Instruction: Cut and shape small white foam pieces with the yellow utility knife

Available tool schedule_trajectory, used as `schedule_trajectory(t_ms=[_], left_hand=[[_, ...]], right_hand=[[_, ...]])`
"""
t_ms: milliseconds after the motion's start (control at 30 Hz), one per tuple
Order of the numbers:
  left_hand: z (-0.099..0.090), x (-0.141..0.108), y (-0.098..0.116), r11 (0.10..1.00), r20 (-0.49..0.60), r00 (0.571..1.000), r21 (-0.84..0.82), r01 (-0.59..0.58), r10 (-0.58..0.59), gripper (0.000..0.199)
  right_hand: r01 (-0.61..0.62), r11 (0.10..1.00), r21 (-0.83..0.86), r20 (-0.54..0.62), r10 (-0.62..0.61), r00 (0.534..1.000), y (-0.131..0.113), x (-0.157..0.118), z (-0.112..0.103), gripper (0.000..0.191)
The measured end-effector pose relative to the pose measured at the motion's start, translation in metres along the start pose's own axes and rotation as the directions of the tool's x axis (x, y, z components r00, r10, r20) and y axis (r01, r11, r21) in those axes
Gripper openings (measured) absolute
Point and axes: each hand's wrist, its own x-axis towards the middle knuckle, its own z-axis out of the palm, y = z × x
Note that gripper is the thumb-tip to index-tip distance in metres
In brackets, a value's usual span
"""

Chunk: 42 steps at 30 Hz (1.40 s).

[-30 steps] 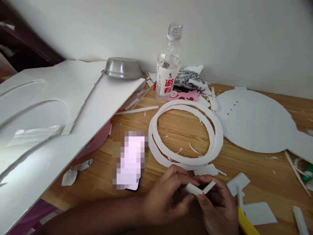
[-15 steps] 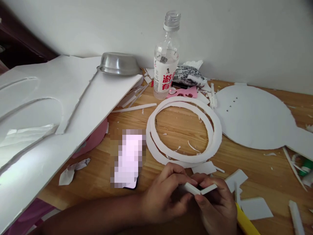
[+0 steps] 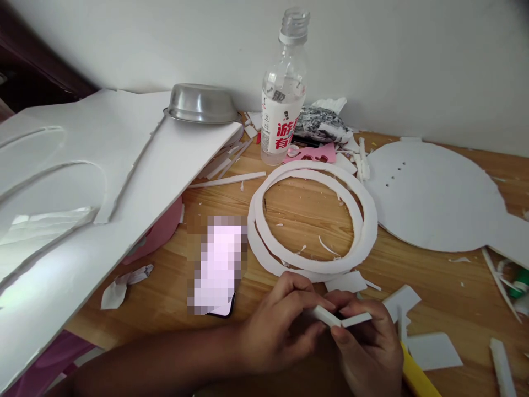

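Both my hands are together at the lower middle of the view, closed around a small white foam board piece (image 3: pixel 326 316) whose edges meet in a shallow V. I cannot tell whether it is one bent strip or two strips touching. My left hand (image 3: pixel 285 325) pinches the left part between thumb and fingers. At the right part, my right hand (image 3: pixel 367 342) grips with its thumb near the joint. A yellow object (image 3: pixel 417 372) sticks out beside my right hand; its other end is hidden. Just beyond the hands lie two overlapping white foam rings (image 3: pixel 367 242).
A phone (image 3: pixel 219 264) lies left of the rings. Behind them stands an uncapped bottle (image 3: pixel 283 110). A metal bowl (image 3: pixel 202 103) rests upside down on a large white board (image 3: pixel 136 204). At right are a round white board (image 3: pixel 433 198) and several foam scraps (image 3: pixel 433 351).
The hands keep their grip on the foam board piece with barely any movement; the V looks slightly flatter. The view has shifted a little.
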Motion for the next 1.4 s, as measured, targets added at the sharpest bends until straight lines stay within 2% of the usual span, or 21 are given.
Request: schedule_trajectory(t_ms=[267, 533, 767, 867, 1067, 1233, 1400], left_hand=[[0.0004, -0.0004, -0.002, 1.0, 0.004, 1.0, -0.02, 0.007, -0.007, 0.043], [0.0032, -0.0024, -0.0043, 0.999, -0.043, 0.999, -0.041, 0.01, -0.012, 0.045], [0.0022, -0.0011, -0.0012, 1.0, -0.058, 0.998, -0.007, 0.006, -0.006, 0.041], [0.0027, -0.0003, -0.0004, 1.0, -0.096, 0.995, 0.014, 0.015, -0.014, 0.037], [0.0042, 0.0014, 0.0, 0.999, -0.17, 0.985, 0.037, 0.012, -0.005, 0.034], [0.0043, 0.0003, -0.001, 0.999, -0.173, 0.985, 0.036, -0.008, 0.014, 0.035], [0.0069, -0.0027, -0.0053, 1.0, -0.196, 0.98, 0.001, 0.026, -0.025, 0.031]], right_hand=[[0.013, 1.0, 0.0, 0.016, -0.013, 1.0, -0.0021, 0.002, 0.0007, 0.017], [0.044, 0.993, -0.111, -0.026, -0.047, 0.999, 0.001, 0.0004, 0.0011, 0.023], [-0.004, 0.984, -0.18, -0.089, -0.012, 0.996, 0.0021, -0.0025, -0.0007, 0.023], [-0.036, 0.973, -0.228, -0.111, 0.011, 0.994, -0.0014, -0.0006, 0.0025, 0.026], [0.036, 0.95, -0.309, -0.061, -0.058, 0.996, -0.0034, 0.0005, 0.0069, 0.023], [0.109, 0.95, -0.294, -0.022, -0.121, 0.992, 0.002, -0.0026, 0.0035, 0.025], [0.172, 0.943, -0.285, 0.062, -0.161, 0.985, 0.0037, -0.0006, 0.0012, 0.026]])
